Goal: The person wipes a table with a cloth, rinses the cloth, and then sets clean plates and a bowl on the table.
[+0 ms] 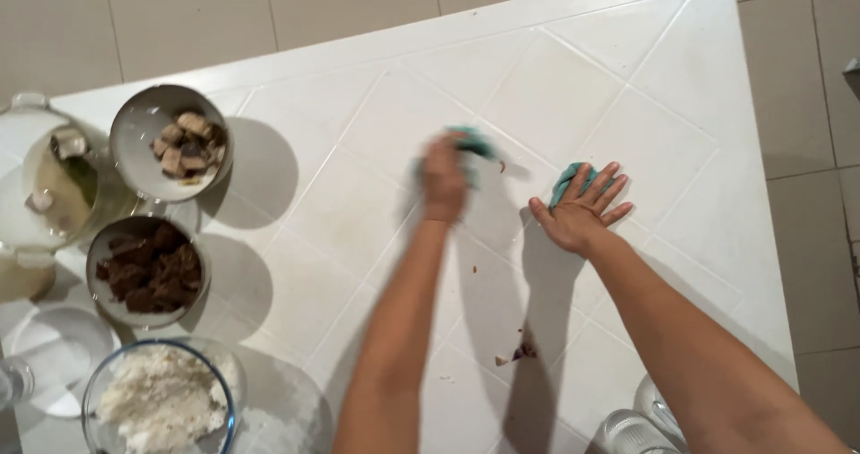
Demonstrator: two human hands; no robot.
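- Clear glass items point(640, 427): at the lower edge of the view, by the right forearm; only partly in frame, kind cannot be told.
- Glass bowl point(161, 398): lower left of the white table point(555, 87); holds a white, crumbly mass.
- Clear lid point(55, 355): lies flat just left of the glass bowl.
- Scraps point(518, 354): small dark reddish bits on the table surface, between the two forearms and nearer the camera than both hands.
- Metal bowl of dark brown chunks point(148, 270): left side, behind the glass bowl.
- Right hand point(580, 210): palm down, fingers spread apart, pressed flat on a teal cloth point(566, 184). The cloth shows only at the fingers and past the edge of the hand; the rest lies beneath the palm.
- Left hand point(444, 178): blurred by motion, fingers curled over a second teal cloth point(472, 142) that sticks out at the far side of the hand. The cloth lies against the table surface. The exact grip cannot be told through the blur.
- Hand relation: the two hands are apart, side by side near the table centre, each on its own cloth.
- Metal bowl of pale and brown pieces point(170, 141): far left, behind the dark-chunk bowl.
- Glass pot point(40, 185): at the left edge, touching or just beside that bowl; holds yellowish liquid with pieces in it.
- Tiled floor point(788, 105): beyond and right of the table.
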